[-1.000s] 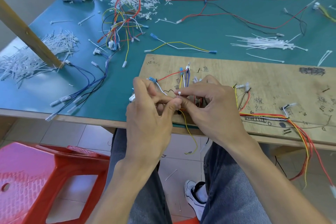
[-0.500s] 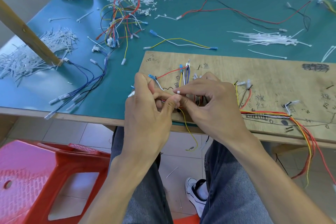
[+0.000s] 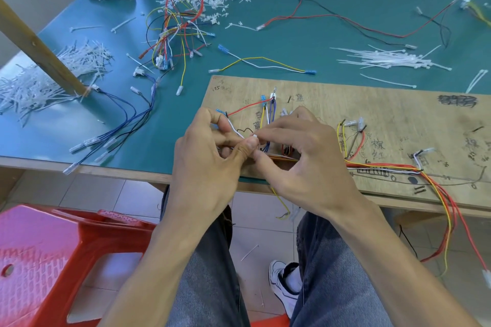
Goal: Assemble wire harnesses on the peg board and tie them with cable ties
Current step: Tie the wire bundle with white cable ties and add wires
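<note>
Peg board, harness left-right, hands pinching cable tie

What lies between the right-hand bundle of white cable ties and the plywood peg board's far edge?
A single white cable tie, lying loose on the green mat; head view.
</note>
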{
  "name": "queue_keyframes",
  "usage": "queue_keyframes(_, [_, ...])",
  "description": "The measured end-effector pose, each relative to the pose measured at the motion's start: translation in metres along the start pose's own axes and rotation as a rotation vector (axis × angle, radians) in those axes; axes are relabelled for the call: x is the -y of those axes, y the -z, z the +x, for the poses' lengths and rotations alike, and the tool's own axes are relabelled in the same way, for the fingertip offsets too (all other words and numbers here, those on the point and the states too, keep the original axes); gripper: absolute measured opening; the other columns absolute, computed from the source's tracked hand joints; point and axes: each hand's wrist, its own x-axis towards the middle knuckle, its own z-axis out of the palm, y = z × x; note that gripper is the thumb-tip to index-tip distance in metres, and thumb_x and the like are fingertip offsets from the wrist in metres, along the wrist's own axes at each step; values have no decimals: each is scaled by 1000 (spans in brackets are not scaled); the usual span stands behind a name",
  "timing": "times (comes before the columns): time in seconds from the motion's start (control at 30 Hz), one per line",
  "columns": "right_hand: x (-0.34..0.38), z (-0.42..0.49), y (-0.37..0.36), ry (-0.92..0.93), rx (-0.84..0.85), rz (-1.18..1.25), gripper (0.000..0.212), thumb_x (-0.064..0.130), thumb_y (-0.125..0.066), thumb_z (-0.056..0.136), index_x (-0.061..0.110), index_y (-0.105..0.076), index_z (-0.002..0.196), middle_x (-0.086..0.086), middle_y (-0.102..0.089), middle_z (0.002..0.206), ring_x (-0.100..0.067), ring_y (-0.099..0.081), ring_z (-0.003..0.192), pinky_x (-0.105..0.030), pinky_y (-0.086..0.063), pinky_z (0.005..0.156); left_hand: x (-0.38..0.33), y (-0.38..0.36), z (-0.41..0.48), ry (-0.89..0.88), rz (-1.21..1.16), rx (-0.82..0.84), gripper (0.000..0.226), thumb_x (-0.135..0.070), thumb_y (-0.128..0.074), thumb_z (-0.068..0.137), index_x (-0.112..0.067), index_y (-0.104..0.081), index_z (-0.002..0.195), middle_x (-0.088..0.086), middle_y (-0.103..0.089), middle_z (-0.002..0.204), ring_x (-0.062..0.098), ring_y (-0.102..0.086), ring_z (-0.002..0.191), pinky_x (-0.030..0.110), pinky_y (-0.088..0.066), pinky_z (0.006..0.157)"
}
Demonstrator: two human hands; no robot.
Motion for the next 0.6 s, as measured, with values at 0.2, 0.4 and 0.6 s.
queue_keyframes(0.2, [-2,0,-1,15,3,-41,16,31,-84,88,20,-83,100,11,-72,92,-23,-51,85,-31,-43,74,-3,19,17,79,95,179,43,-35,-88,84,-27,-45,88,-20,-76,71,7,-60,58,34,-48,65])
queue_keyframes(0.4, [-4,-1,-2,28,-4,-68,10,27,-82,90,19,-85,95,9,-71,92,-22,-48,85,-32,-43,74,-12,22,32,137,133,292,43,-37,-89,81,-27,-48,92,-14,-78,73,17,-66,67,36,-51,70])
queue_keyframes(0.6, [-6,-1,-3,26,-14,-64,8,28,-80,93,21,-85,95,11,-70,92,-21,-46,84,-29,-39,73,-10,23,36,114,88,372,15,-33,-85,88,-24,-73,90,-10,-78,73,13,-69,68,34,-50,70])
